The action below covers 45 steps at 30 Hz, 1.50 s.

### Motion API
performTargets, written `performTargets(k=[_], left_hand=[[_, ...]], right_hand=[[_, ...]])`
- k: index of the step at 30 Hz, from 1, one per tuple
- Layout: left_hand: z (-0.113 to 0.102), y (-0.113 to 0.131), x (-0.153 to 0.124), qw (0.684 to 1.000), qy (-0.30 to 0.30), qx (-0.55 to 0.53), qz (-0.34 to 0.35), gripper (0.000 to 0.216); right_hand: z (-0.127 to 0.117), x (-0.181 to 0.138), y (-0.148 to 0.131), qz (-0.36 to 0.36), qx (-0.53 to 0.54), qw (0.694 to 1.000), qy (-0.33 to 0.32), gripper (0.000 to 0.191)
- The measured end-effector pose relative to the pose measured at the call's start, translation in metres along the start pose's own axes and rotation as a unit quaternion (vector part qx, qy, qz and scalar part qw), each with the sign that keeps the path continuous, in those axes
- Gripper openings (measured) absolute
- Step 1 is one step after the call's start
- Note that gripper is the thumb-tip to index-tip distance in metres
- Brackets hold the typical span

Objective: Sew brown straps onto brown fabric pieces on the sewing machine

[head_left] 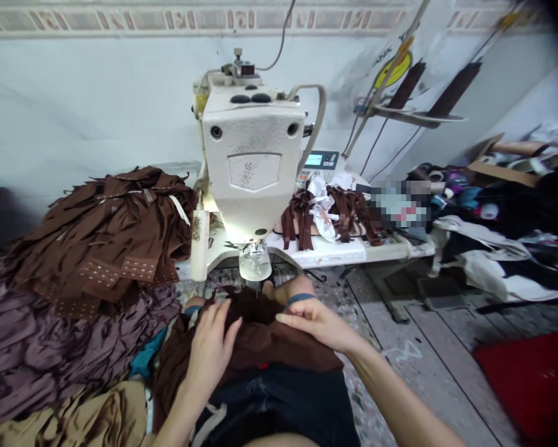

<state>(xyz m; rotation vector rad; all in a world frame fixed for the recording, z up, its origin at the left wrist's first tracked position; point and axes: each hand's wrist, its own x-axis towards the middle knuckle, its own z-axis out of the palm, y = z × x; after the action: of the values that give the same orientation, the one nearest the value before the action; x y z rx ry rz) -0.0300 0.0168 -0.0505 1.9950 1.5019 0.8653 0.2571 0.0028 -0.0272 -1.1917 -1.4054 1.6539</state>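
Brown fabric [279, 347] lies across my lap, its far part bunched and darker below the sewing machine head. My left hand [211, 341] rests on its left side, fingers stretched forward and thumb apart. On the right, my right hand [325, 323] has its fingers curled at the fabric's upper edge, thumb pointing left; the fingertips are partly hidden. The white sewing machine [254, 161] stands straight ahead with its end facing me. Its lit lower plate [255, 264] is just beyond the fabric.
Brown garment pieces with rows of metal fasteners [115, 242] are heaped left, above mauve fabric [74, 347] and tan fabric [87, 419]. Brown straps and white pieces [325, 211] lie on the machine table [330, 254]. Thread cones [456, 90] stand upper right; a red cloth [535, 379] lies lower right.
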Motion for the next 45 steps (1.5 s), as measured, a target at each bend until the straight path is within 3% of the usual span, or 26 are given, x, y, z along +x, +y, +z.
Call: performTargets(k=[3, 5, 9, 18, 24, 27, 30, 32, 35, 39, 45], left_hand=[[0.011, 0.021, -0.007, 0.972, -0.156, -0.177, -0.015, 0.044], [0.016, 0.036, -0.006, 0.941, -0.204, -0.267, -0.048, 0.043], [0.016, 0.05, 0.001, 0.922, -0.194, -0.32, -0.098, 0.03], [-0.002, 0.07, 0.007, 0.942, -0.192, -0.267, -0.059, 0.031], [0.003, 0.063, 0.002, 0.897, -0.199, -0.361, -0.159, 0.041], [0.002, 0.062, 0.003, 0.914, -0.187, -0.335, -0.135, 0.038], [-0.001, 0.061, 0.005, 0.925, -0.167, -0.318, -0.125, 0.034], [-0.003, 0.06, 0.006, 0.926, -0.161, -0.321, -0.119, 0.031], [-0.005, 0.061, 0.006, 0.929, -0.174, -0.314, -0.09, 0.028], [-0.004, 0.066, 0.002, 0.943, -0.161, -0.284, -0.061, 0.023], [0.006, 0.069, -0.011, 0.963, -0.093, -0.24, -0.076, 0.011]], right_hand=[[0.023, 0.002, -0.004, -0.024, -0.04, 0.998, -0.04, 0.058], [0.032, 0.002, -0.011, -0.034, -0.062, 0.997, -0.039, 0.055], [0.034, 0.002, -0.022, -0.052, -0.044, 0.998, 0.01, 0.048], [0.035, 0.009, -0.027, -0.091, 0.012, 0.992, 0.084, 0.039], [0.043, 0.014, -0.016, -0.066, 0.114, 0.988, 0.082, 0.04], [0.048, 0.011, -0.01, -0.081, 0.086, 0.982, 0.145, 0.038], [0.05, 0.002, -0.01, -0.188, -0.035, 0.954, 0.23, 0.027], [0.051, -0.006, -0.012, -0.259, -0.123, 0.93, 0.228, 0.015], [0.048, -0.012, -0.014, -0.287, -0.181, 0.923, 0.183, 0.021], [0.045, -0.01, -0.009, -0.262, -0.146, 0.941, 0.159, 0.02], [0.059, -0.009, 0.004, -0.208, -0.072, 0.956, 0.195, 0.023]])
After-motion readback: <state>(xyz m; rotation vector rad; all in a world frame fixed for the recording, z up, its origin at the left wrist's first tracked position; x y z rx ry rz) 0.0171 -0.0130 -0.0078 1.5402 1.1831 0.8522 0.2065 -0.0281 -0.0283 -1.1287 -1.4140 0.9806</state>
